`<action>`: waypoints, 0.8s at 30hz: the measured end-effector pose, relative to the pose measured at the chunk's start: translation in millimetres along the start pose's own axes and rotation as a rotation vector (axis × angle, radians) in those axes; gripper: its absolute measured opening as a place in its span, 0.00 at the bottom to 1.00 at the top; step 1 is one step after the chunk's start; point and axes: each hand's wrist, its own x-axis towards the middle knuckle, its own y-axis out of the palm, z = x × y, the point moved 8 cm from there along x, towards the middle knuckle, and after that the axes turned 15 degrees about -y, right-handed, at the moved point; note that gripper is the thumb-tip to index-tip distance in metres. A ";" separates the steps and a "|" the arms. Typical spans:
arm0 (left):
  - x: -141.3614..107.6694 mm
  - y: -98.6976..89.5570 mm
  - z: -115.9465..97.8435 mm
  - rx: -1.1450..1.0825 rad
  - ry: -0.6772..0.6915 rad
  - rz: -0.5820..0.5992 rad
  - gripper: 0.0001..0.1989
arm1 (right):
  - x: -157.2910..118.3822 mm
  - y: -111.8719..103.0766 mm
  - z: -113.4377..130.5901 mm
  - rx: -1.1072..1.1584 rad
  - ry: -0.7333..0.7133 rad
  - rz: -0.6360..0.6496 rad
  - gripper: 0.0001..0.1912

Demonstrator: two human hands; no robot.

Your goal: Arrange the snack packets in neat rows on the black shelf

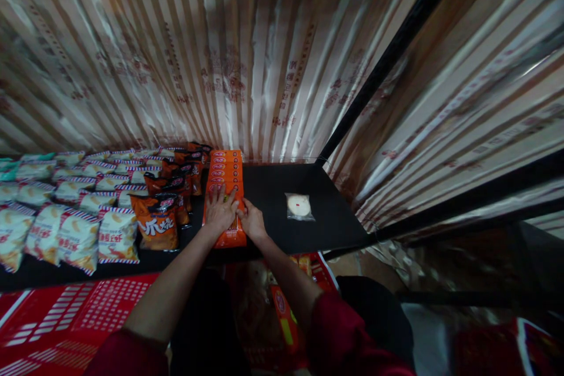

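**A light, slippery line of flat orange plastic packets (pixel 225 171)**

In the head view, the packets look light, thin and bendable, probably slick enough to slide over each other; their side edges seem the best hold (pinching the printed faces might crease them). They overlap in a column, glossy orange with repeated oval logos, on the black worktop (pixel 326 235), just right of the orange-and-black snack bags (pixel 157 223). The left hand (pixel 220 211) lies open across them, fingers spread. The right hand (pixel 253 222) touches their right edge, fingers partly bent; whether it grips, I cannot tell.
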 end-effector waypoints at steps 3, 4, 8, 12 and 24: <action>0.2 2.5 0.5 0.001 0.009 0.005 0.24 | -0.4 1.1 -0.6 -0.001 0.001 0.008 0.25; 0.2 3.0 0.6 0.001 0.009 0.007 0.24 | -0.7 0.9 -0.7 -0.001 0.001 0.008 0.25; -0.1 3.3 0.7 0.003 -0.003 0.036 0.24 | -2.2 -0.6 0.0 -0.002 -0.007 -0.005 0.25; -1.4 1.4 0.1 0.013 -0.009 0.060 0.24 | -4.0 -0.5 0.7 0.010 -0.018 -0.014 0.25; -2.3 5.0 0.9 -0.009 0.010 0.033 0.25 | -8.3 -1.3 7.0 -0.153 -0.065 -0.006 0.23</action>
